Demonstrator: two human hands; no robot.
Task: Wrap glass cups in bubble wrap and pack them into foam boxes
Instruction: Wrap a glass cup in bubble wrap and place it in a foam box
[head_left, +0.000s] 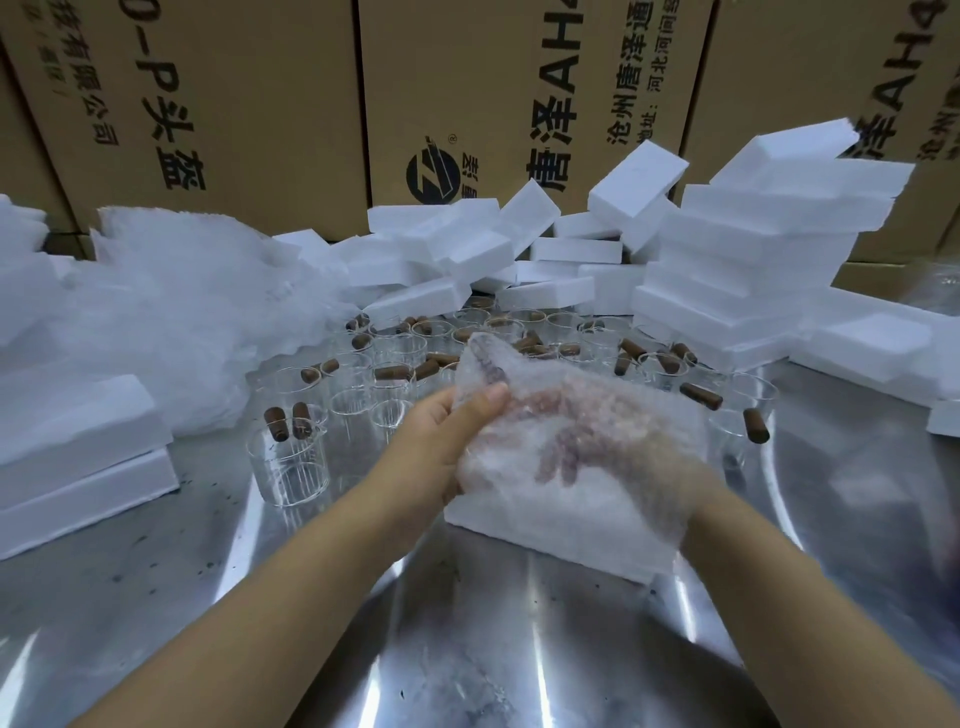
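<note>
A sheet of bubble wrap (613, 415) is bundled in both my hands over a white foam box (561, 535) at the table's centre. My left hand (441, 441) grips the bundle's left side, thumb on top. My right hand (566, 447) is under the wrap and shows blurred through it, fingers curled round what is inside; I cannot make out a cup in it. Several clear glass cups (291, 467) with brown wooden handles stand behind the bundle.
A heap of bubble wrap (171, 322) lies at the back left. Foam boxes are stacked at the left (78, 457) and piled at the back right (753, 249). Cardboard cartons (493, 93) wall off the back. The table (467, 649) is shiny steel.
</note>
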